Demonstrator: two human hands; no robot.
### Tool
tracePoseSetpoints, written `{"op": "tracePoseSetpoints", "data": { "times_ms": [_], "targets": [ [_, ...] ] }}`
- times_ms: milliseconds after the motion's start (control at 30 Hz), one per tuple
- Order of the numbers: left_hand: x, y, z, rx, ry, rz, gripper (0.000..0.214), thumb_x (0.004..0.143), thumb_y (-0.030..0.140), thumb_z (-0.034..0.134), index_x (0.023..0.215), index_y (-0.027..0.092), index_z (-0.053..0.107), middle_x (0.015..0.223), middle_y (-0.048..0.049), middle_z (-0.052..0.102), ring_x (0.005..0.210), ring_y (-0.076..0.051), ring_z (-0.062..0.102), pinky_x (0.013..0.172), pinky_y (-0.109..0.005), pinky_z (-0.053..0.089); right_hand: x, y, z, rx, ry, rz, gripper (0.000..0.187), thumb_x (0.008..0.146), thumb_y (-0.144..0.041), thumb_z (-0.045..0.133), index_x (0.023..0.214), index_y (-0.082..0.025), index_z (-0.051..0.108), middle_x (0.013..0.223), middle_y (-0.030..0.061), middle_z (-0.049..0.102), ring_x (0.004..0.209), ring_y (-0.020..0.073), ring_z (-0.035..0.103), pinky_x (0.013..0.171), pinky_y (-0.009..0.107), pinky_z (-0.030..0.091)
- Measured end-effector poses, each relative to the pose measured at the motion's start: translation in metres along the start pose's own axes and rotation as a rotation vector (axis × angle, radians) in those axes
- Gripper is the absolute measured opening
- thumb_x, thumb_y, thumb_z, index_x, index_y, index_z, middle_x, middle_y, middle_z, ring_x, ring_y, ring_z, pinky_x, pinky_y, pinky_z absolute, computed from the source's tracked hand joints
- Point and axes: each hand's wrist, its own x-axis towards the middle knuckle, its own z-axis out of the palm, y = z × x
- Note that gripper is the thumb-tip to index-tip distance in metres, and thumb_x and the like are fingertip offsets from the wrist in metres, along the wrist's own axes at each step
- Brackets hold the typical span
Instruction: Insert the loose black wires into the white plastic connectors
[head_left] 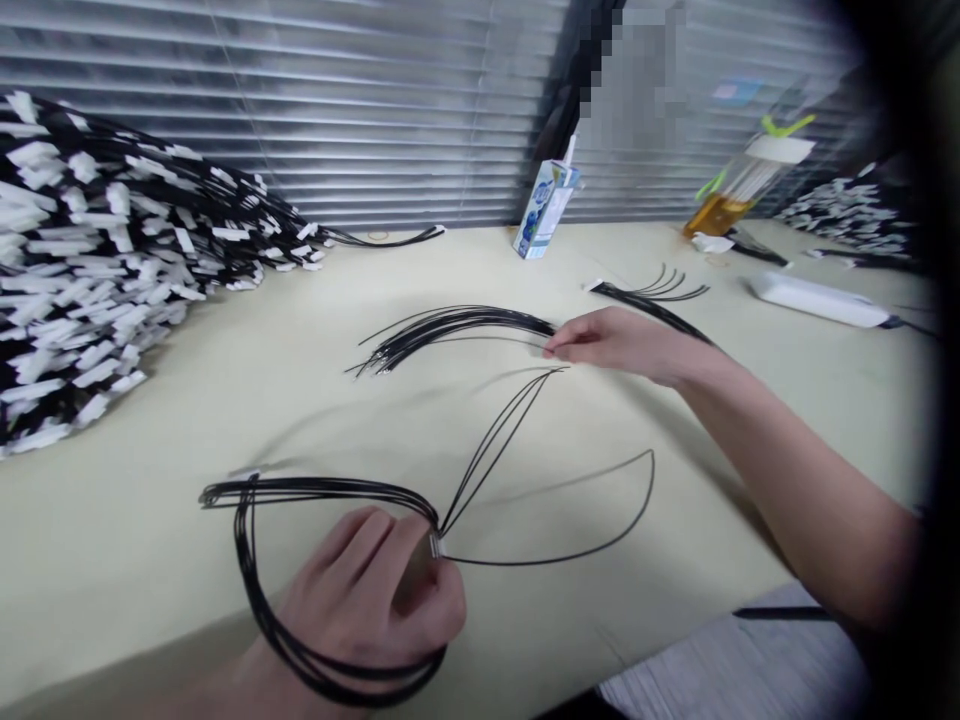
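My left hand (pixel 375 590) is closed near the table's front edge, pinching a looped bundle of thin black wires (pixel 300 492) at their gathered ends. Several strands (pixel 495 440) run from that pinch up toward my right hand (pixel 615 342). My right hand is stretched out over the middle of the table, its fingers pinched together on the end of a fanned bundle of black wires (pixel 442 330) that lies on the beige table (pixel 187 400). One long strand (pixel 600 530) curves off to the right.
A big heap of black wires with white tags (pixel 90 250) fills the left. A small carton (pixel 546 208), a bottle with amber liquid (pixel 739 185), a white power strip (pixel 821 298) and more wires (pixel 652 292) lie at the back. Blinds cover the window.
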Motion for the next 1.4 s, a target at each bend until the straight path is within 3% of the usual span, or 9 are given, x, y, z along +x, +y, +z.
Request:
{"op": "tracePoseSetpoints", "data": {
  "times_ms": [100, 200, 233, 333, 400, 500, 667, 900, 1400],
  "targets": [
    [0.001, 0.0, -0.001, 0.001, -0.003, -0.003, 0.033, 0.068, -0.009, 0.047, 0.08, 0.02, 0.058, 0.08, -0.0085, 0.064, 0.071, -0.021, 0.06, 0.057, -0.036, 0.055, -0.007, -0.014, -0.003, 0.345, 0.004, -0.022, 0.02, 0.083, -0.033, 0.057, 0.089, -0.016, 0.066, 0.076, 0.0016, 0.066, 0.066, 0.0092, 0.06, 0.062, 0.024, 0.046],
    [0.001, 0.001, -0.001, 0.008, -0.019, -0.003, 0.034, 0.067, -0.008, 0.047, 0.081, 0.021, 0.058, 0.075, -0.0068, 0.062, 0.071, -0.021, 0.06, 0.056, -0.036, 0.054, -0.021, -0.04, 0.009, 0.62, 0.055, -0.098, 0.023, 0.09, -0.032, 0.044, 0.086, -0.018, 0.062, 0.076, -0.0029, 0.063, 0.065, 0.0047, 0.057, 0.062, 0.022, 0.044],
    [0.001, 0.001, -0.002, 0.01, -0.025, -0.001, 0.034, 0.068, -0.008, 0.047, 0.082, 0.021, 0.058, 0.073, -0.0064, 0.061, 0.072, -0.022, 0.06, 0.056, -0.036, 0.054, -0.028, -0.051, 0.017, 0.703, 0.061, -0.132, 0.022, 0.089, -0.033, 0.046, 0.083, -0.018, 0.061, 0.074, -0.004, 0.062, 0.063, 0.0042, 0.055, 0.06, 0.021, 0.043],
    [0.002, 0.001, -0.003, 0.009, -0.047, 0.0, 0.034, 0.068, -0.007, 0.046, 0.082, 0.021, 0.057, 0.071, -0.0068, 0.061, 0.074, -0.023, 0.061, 0.055, -0.035, 0.054, -0.054, -0.086, 0.051, 1.055, -0.076, -0.205, 0.016, 0.072, -0.026, 0.072, 0.067, -0.017, 0.059, 0.069, -0.0039, 0.06, 0.056, 0.0041, 0.051, 0.051, 0.018, 0.041],
    [0.003, 0.002, -0.004, 0.011, -0.056, 0.006, 0.032, 0.068, -0.006, 0.048, 0.082, 0.021, 0.057, 0.071, -0.0075, 0.063, 0.07, -0.023, 0.062, 0.053, -0.035, 0.054, -0.07, -0.104, 0.073, 0.966, -0.187, -0.173, 0.01, 0.071, -0.02, 0.073, 0.07, -0.018, 0.064, 0.069, -0.0023, 0.061, 0.061, 0.006, 0.054, 0.053, 0.017, 0.042],
    [0.004, 0.002, -0.005, 0.02, -0.059, 0.014, 0.028, 0.068, -0.004, 0.052, 0.08, 0.021, 0.057, 0.068, -0.0074, 0.065, 0.062, -0.022, 0.061, 0.049, -0.035, 0.053, -0.086, -0.117, 0.097, 0.75, -0.287, -0.092, 0.007, 0.078, -0.024, 0.067, 0.082, -0.018, 0.07, 0.061, -0.0021, 0.057, 0.056, 0.0057, 0.048, 0.048, 0.017, 0.035],
    [0.004, 0.002, -0.006, 0.006, -0.072, -0.003, 0.025, 0.067, -0.002, 0.052, 0.076, 0.02, 0.058, 0.061, -0.0056, 0.063, 0.058, -0.022, 0.061, 0.049, -0.035, 0.053, -0.087, -0.11, 0.115, 0.506, -0.206, -0.1, 0.013, 0.081, -0.025, 0.061, 0.086, -0.019, 0.071, 0.06, -0.0025, 0.054, 0.053, 0.0048, 0.042, 0.046, 0.016, 0.032],
    [0.005, 0.002, -0.006, -0.028, -0.092, -0.017, 0.027, 0.067, -0.004, 0.052, 0.078, 0.02, 0.059, 0.066, -0.0062, 0.067, 0.062, -0.023, 0.063, 0.051, -0.035, 0.053, -0.084, -0.099, 0.126, 0.464, -0.187, -0.18, 0.01, 0.081, -0.022, 0.061, 0.085, -0.02, 0.071, 0.062, -0.0037, 0.058, 0.054, 0.0035, 0.045, 0.049, 0.013, 0.036],
    [0.0, 0.001, -0.007, 0.017, -0.162, 0.002, 0.031, 0.068, -0.003, 0.047, 0.085, 0.021, 0.055, 0.071, -0.0023, 0.06, 0.067, -0.019, 0.06, 0.058, -0.034, 0.053, -0.084, -0.098, 0.125, 0.423, -0.195, -0.205, 0.009, 0.081, -0.02, 0.06, 0.083, -0.02, 0.069, 0.062, -0.0048, 0.057, 0.054, 0.003, 0.046, 0.049, 0.011, 0.037]
  ]
}}
